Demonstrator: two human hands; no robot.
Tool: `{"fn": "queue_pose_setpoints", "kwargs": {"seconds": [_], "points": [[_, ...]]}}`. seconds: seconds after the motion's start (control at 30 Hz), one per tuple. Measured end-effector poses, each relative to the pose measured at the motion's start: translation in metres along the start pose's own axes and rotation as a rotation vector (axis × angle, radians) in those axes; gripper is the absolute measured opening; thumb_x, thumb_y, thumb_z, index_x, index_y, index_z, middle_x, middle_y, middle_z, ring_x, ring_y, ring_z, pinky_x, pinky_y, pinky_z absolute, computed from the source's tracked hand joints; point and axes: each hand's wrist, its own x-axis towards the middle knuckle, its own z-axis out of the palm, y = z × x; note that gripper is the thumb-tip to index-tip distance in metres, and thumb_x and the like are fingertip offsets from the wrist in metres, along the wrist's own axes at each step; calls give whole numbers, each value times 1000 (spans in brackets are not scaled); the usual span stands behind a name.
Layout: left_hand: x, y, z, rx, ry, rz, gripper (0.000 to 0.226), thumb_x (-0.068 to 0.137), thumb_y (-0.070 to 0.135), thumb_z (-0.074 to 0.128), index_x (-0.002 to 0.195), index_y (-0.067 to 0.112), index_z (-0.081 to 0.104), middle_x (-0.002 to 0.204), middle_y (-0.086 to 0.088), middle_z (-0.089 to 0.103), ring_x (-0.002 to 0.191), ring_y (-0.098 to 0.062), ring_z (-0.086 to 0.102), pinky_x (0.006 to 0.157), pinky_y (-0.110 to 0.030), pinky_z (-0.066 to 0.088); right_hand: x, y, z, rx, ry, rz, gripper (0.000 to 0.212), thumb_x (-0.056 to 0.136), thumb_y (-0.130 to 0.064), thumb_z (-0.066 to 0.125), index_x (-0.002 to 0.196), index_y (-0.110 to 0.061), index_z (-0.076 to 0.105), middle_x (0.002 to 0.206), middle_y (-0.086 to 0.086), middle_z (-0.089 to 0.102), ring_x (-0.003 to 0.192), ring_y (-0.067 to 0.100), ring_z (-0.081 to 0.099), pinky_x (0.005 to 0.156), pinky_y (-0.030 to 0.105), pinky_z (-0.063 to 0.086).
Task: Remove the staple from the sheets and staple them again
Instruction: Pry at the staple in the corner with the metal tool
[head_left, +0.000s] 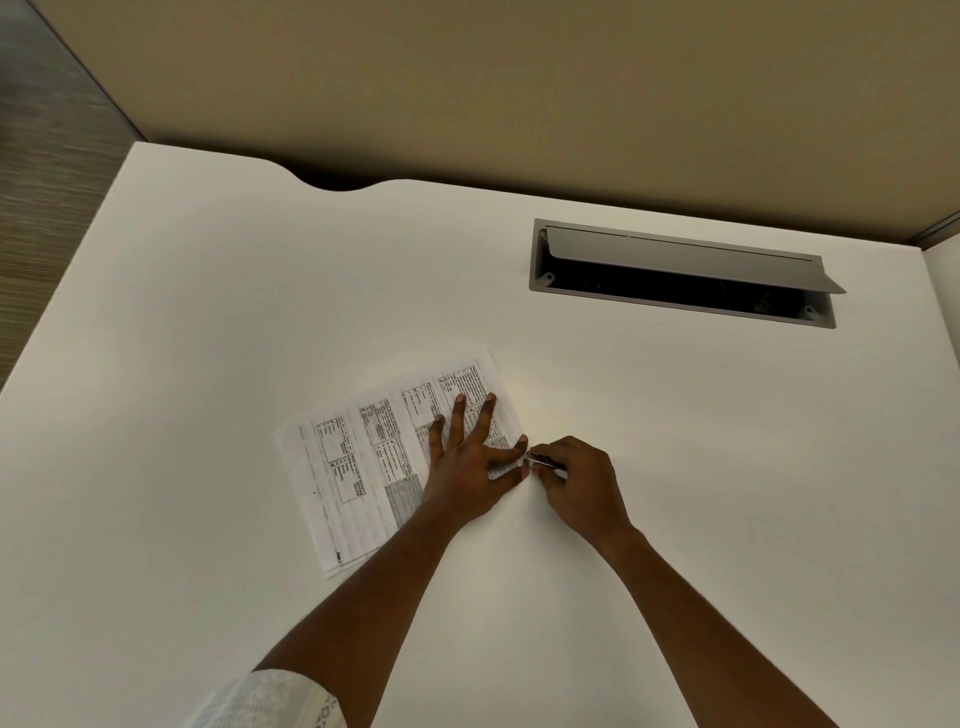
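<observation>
From the head camera, the printed sheets lie flat and slightly fanned on a white desk, turned at an angle, near the middle of the desk. The left hand rests palm down on the right end of the sheets, fingers spread wide, pressing the paper to the desk. The right hand sits just beside it at the sheets' right corner, fingers curled and pinched around a small thin metal tool whose tip meets the paper's edge next to the left forefinger. The staple itself is too small to make out. Farther back on the right, a grey cable hatch in the desk stands with its lid tilted open. A patterned white sleeve shows at the bottom edge.
</observation>
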Motion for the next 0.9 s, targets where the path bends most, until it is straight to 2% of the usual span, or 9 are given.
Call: {"fn": "queue_pose_setpoints", "kwargs": {"seconds": [0.1, 0.27, 0.47, 0.67, 0.8, 0.9], "points": [[1, 0, 1, 23, 15, 4, 49, 90, 73, 41, 131, 54, 59, 172, 3, 0, 156, -32, -20, 121, -56, -10, 1, -4, -2, 118, 12, 93, 16, 83, -12, 78, 96, -19, 79, 91, -2, 75, 84, 9, 69, 75, 17, 53], [0, 0, -1, 24, -6, -4, 43, 93, 68, 49, 133, 53, 58, 171, 4, -4, 156, -32, -21, 121, -55, -13, 8, -5, -4, 189, -17, 247, 14, 80, -16, 81, 94, -16, 80, 92, -2, 78, 83, 3, 69, 75, 5, 48], [0, 1, -1, 28, -17, -8, 43, 94, 67, 49, 134, 54, 57, 171, 5, -6, 155, -31, -23, 120, -54, -15, 15, -10, -10, 277, -88, 407, 14, 80, -22, 82, 93, -18, 81, 84, -9, 75, 80, 1, 68, 78, 19, 54], [0, 1, -2, 30, -21, -8, 43, 94, 67, 49, 134, 54, 56, 171, 5, -7, 155, -30, -25, 119, -52, -18, 16, -9, -12, 392, -91, 496, 14, 77, -21, 84, 91, -20, 80, 85, -8, 76, 83, 5, 70, 74, 20, 53], [0, 2, -2, 45, -33, -11, 44, 94, 68, 48, 135, 54, 55, 171, 5, -8, 155, -31, -24, 120, -53, -17, 16, -6, -10, 446, -90, 524, 15, 77, -19, 84, 92, -18, 81, 88, -5, 77, 87, 10, 72, 80, 25, 57], [0, 2, -3, 45, -38, -13, 44, 94, 68, 48, 136, 54, 55, 171, 4, -8, 155, -32, -24, 119, -53, -18, 16, -5, -11, 472, -99, 533, 15, 78, -17, 83, 93, -17, 80, 89, -4, 77, 86, 11, 72, 75, 21, 55]]}}
